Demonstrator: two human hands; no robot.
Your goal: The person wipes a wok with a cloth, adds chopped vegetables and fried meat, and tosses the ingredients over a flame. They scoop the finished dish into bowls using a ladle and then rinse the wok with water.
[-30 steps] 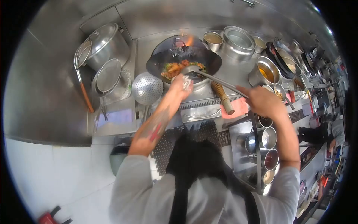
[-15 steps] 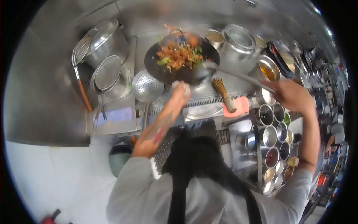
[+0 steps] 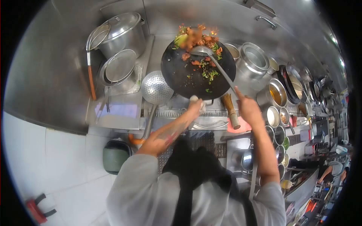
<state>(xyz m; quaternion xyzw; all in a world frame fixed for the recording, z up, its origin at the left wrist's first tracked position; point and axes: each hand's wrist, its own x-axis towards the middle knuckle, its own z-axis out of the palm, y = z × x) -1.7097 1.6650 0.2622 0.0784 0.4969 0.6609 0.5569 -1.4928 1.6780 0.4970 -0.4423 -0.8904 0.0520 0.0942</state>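
A black wok [image 3: 181, 77] is tilted over the stove, its near handle wrapped in a pale cloth [image 3: 203, 108]. My left hand [image 3: 195, 107] is closed around that cloth and handle. Browned chunks and chopped greens [image 3: 205, 38] bunch at the wok's far rim, some blurred in the air, with small flames beside them. Loose green bits lie lower on the black surface. My right hand [image 3: 249, 109] grips the long handle of a metal ladle [image 3: 222, 71], whose bowl touches or hovers by the food at the far side.
Left of the wok are a perforated skimmer [image 3: 157, 87], a mesh strainer [image 3: 120, 66] and a lidded pot [image 3: 126, 37]. Right of it stand a bamboo brush [image 3: 230, 112], a metal pot [image 3: 254, 60] and several seasoning containers [image 3: 273, 116]. A person [image 3: 335, 170] is far right.
My right hand has moved left and in, bringing the ladle bowl up to the wok's far side. The wok is tipped more towards me, and the food has shifted to its far rim.
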